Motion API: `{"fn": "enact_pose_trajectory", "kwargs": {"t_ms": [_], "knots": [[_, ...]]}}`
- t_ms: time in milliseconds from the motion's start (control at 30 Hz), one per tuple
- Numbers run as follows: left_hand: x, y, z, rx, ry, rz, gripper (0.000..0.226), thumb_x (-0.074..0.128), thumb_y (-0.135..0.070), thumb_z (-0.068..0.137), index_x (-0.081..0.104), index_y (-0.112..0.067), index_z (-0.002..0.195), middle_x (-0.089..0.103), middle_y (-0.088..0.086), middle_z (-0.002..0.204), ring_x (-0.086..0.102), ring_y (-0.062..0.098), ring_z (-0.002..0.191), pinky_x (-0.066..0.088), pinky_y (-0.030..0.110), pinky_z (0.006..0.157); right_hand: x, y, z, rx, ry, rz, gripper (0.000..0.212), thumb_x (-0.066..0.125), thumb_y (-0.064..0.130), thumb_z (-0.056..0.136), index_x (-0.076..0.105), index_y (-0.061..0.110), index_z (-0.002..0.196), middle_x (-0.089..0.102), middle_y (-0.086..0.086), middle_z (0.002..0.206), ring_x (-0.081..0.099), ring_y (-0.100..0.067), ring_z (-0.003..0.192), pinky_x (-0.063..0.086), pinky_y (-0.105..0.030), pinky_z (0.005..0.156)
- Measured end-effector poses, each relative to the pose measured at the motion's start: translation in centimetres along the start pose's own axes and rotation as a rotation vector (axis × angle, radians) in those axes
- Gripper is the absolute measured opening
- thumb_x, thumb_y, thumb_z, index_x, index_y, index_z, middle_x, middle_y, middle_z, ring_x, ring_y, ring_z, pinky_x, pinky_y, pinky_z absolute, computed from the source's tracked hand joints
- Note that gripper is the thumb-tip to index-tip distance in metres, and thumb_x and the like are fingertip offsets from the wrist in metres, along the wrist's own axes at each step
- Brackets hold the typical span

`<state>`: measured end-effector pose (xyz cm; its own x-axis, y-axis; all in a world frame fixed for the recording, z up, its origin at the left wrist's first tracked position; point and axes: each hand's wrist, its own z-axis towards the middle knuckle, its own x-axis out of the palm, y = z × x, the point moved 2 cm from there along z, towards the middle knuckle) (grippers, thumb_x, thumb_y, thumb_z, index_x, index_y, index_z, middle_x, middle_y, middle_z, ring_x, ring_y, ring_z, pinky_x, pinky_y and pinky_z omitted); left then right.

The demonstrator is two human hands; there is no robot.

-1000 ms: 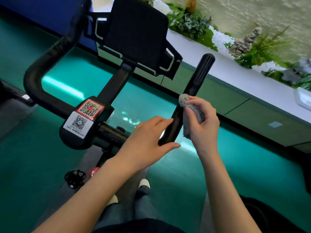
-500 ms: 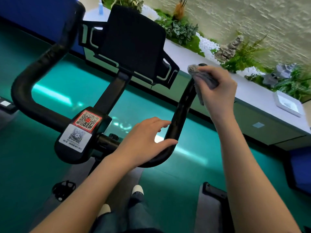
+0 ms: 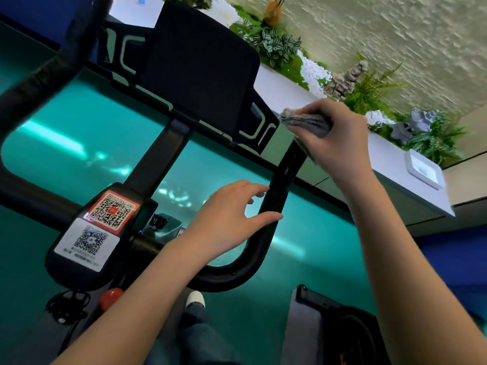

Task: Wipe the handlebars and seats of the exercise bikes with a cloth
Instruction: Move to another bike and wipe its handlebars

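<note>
A grey, fuzzy cloth (image 3: 305,122) is gripped in the right hand (image 3: 334,138) and is pressed on the far end of the right handlebar (image 3: 279,185), a smooth, round, black bar bent like a hook. The left hand (image 3: 226,219) is held loose and open beside the bend, with its thumb touching the bar. A flat black screen (image 3: 200,67) is fixed in the middle. Two square code stickers (image 3: 112,210) are stuck below it.

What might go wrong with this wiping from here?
The cloth sits bunched in the right hand at the tip of the handlebar, so it might slip off the end. The bare left hand, thumb on the bar lower down, may smudge it. The right hand could bump the nearby screen holder.
</note>
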<state>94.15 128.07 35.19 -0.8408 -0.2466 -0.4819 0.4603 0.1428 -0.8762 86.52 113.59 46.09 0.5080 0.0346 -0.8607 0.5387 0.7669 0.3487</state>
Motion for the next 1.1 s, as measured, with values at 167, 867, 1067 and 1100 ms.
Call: {"fn": "enact_pose_trajectory", "kwargs": {"t_ms": [167,867,1067,1100], "knots": [[-0.4,0.4,0.8,-0.030,-0.001,-0.021,0.056,0.059,-0.061,0.076,0.054,-0.033,0.124,0.057,-0.020,0.114,0.054,-0.001,0.098,0.042,0.021,0.082,1.7,-0.1,0.9,-0.080,0.159,-0.270,0.016,0.070,0.018,0.085,0.071,0.006,0.095,0.068,-0.008,0.084,0.050,-0.027,0.094,0.029,-0.027,0.069],[-0.9,1.5,-0.2,-0.072,0.073,-0.037,0.056,0.061,-0.064,0.073,0.056,-0.032,0.119,0.057,-0.019,0.114,0.054,-0.001,0.098,0.041,0.021,0.083,3.6,2.2,-3.7,-0.039,0.398,-0.241,0.018,0.074,0.020,0.081,0.074,0.012,0.097,0.063,0.002,0.076,0.054,-0.017,0.084,0.031,-0.018,0.067],[0.6,0.8,-1.2,-0.088,0.110,-0.023,0.063,0.062,-0.062,0.073,0.052,-0.031,0.126,0.058,-0.015,0.116,0.055,0.003,0.097,0.044,0.027,0.086,2.6,2.1,-3.3,0.007,0.302,-0.135,0.017,0.076,0.021,0.079,0.074,0.010,0.092,0.055,0.007,0.072,0.052,-0.011,0.073,0.031,-0.014,0.063],[0.8,0.7,-1.4,-0.093,0.104,-0.029,0.063,0.062,-0.061,0.074,0.050,-0.031,0.128,0.058,-0.015,0.115,0.054,0.003,0.096,0.044,0.026,0.085,2.9,2.1,-3.4,-0.008,0.310,-0.172,0.016,0.074,0.019,0.081,0.073,0.010,0.094,0.058,0.004,0.076,0.053,-0.016,0.081,0.031,-0.017,0.066]]}}
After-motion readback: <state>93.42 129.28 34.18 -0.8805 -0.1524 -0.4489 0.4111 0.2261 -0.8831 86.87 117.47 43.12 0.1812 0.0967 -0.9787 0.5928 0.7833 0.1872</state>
